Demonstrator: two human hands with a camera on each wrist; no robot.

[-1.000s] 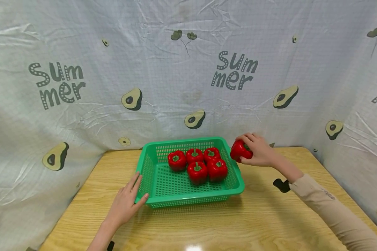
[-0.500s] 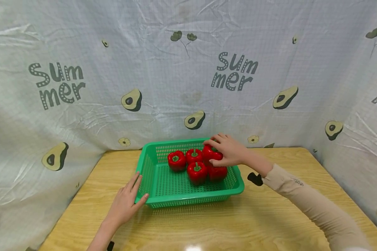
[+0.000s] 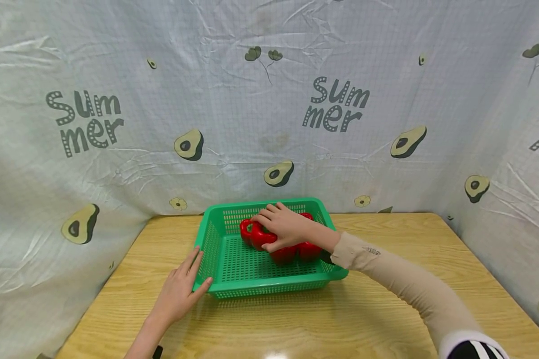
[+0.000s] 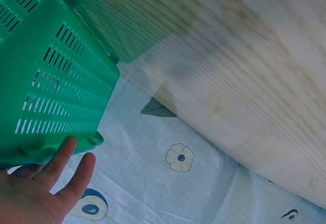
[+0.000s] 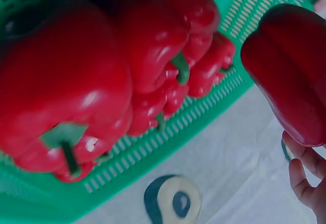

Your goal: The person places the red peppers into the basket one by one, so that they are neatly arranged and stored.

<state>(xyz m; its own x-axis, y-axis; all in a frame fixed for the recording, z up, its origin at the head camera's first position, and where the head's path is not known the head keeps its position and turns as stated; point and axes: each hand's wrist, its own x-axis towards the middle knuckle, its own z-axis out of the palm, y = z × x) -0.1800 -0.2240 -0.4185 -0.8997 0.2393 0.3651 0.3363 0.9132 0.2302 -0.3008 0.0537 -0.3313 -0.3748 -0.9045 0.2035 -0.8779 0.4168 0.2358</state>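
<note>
A red bell pepper (image 3: 261,239) is in my right hand (image 3: 286,224), which grips it from above over the green plastic basket (image 3: 274,284). In the right wrist view the held bell pepper (image 5: 290,71) appears apart from the others, with the fingers (image 5: 303,158) at its end. Several more red bell peppers (image 5: 66,91) with green stems sit in the basket, partly hidden by the right hand in the head view. My left hand (image 3: 179,289) rests at the basket's left rim with its fingers extended. The left wrist view shows those fingers (image 4: 58,160) against the slotted wall.
The basket stands on a wooden table (image 3: 368,309). A pale cloth (image 3: 233,109) printed with avocados and lettering hangs behind and at both sides. Inside the basket, bare floor (image 3: 238,262) shows at the front left.
My right hand has carried the bell pepper from beyond the basket's right rim leftward over the other peppers to the basket's middle. The left hand has stayed at the left rim.
</note>
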